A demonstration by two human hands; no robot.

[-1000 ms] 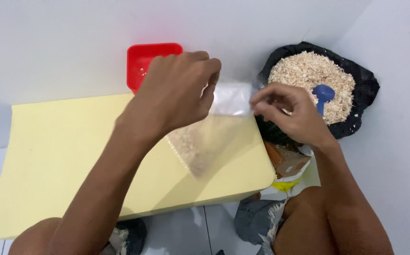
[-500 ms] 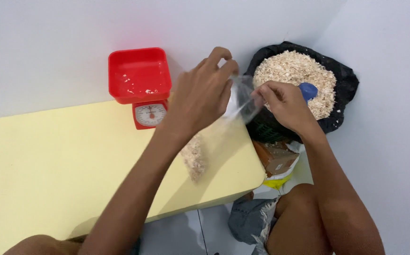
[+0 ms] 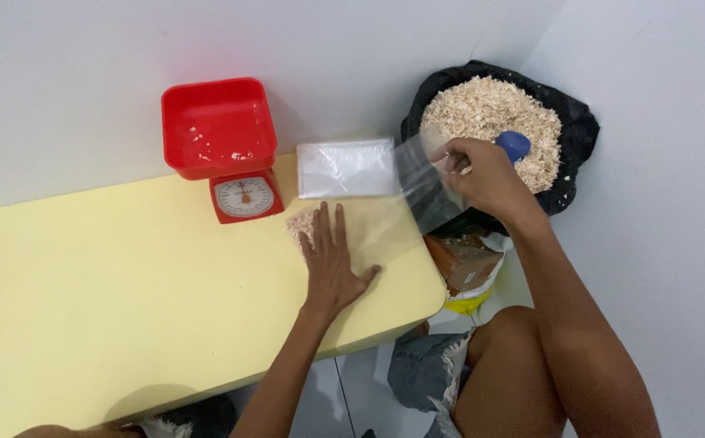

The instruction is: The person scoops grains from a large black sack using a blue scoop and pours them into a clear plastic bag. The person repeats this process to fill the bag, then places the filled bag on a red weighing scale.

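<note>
Yellow table (image 3: 109, 292) carries everything we're working on; it runs along the white wall. Off its right end sits a black bag (image 3: 571, 154) full of pale wood shavings (image 3: 486, 113), with a blue scoop (image 3: 515, 144) stuck in them. A red kitchen scale (image 3: 227, 146) stands at the table's far edge, its red tray holding a few stray flakes, dial facing us. Just right of the scale, a stack of flat clear bags (image 3: 346, 168) lies at the far edge near the right corner.

The clear plastic bag (image 3: 401, 212) we're handling stretches from the table's right end up towards the black bag. Our left hand (image 3: 332, 259) is open, palm flat, pressing the bag's lower part onto the table near the right edge. A small pile of shavings (image 3: 302, 225) sits inside the bag, just beside the left fingertips. Our right hand (image 3: 482, 174) is closed, pinching the bag's mouth, lifted above the table's right end, just beside the scoop.
</note>
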